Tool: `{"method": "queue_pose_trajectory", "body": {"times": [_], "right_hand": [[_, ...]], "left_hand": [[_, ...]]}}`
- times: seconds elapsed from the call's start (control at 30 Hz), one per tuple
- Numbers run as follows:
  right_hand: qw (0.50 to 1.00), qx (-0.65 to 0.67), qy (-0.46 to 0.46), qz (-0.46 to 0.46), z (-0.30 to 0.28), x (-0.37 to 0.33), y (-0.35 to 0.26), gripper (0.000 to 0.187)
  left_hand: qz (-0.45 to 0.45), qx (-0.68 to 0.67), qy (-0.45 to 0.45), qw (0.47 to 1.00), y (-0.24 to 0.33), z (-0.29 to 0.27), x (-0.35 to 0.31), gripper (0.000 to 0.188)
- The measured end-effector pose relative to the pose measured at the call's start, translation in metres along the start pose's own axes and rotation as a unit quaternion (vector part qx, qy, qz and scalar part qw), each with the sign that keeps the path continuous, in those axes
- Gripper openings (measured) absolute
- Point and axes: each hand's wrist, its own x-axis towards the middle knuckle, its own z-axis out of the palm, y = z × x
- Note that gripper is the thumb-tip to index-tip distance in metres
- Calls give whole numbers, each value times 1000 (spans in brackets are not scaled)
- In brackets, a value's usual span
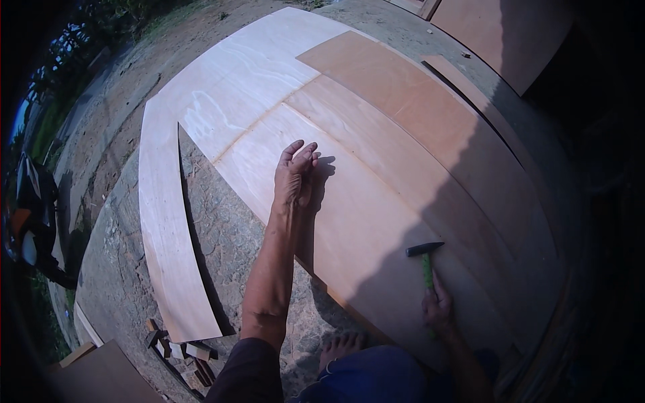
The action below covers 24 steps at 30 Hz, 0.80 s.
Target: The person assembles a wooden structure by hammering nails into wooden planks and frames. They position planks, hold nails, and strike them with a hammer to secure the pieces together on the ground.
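Note:
My left hand [295, 176] is over the pale plywood sheet [336, 178], left of its middle, and casts a shadow on it. Its fingers are curled in, and whatever they may hold is too small to make out. Lower right, in the shade, my right hand [438, 307] grips a hammer [427, 269] by its green handle. The hammer's dark head [424, 249] points up and away, just over the board. A brown plywood panel [390, 84] and a long strip [376, 124] lie along the sheet's far right part.
A narrow plywood piece [168, 235] lies on the rough ground to the left. Wood offcuts [195, 352] are heaped by my bare foot [341, 346]. More boards [500, 40] are at the upper right. A motorcycle [33, 228] stands at the far left.

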Motion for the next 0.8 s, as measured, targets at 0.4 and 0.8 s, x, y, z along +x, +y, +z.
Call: {"method": "queue_pose_trajectory", "body": {"times": [0.4, 0.8], "right_hand": [[1000, -18, -15, 0, 0, 3, -11, 59], [986, 35, -4, -164, 83, 126, -126, 62]], "left_hand": [[157, 379, 48, 911, 15, -6, 66, 35], [215, 636, 127, 731, -1, 0, 107, 33]]}}
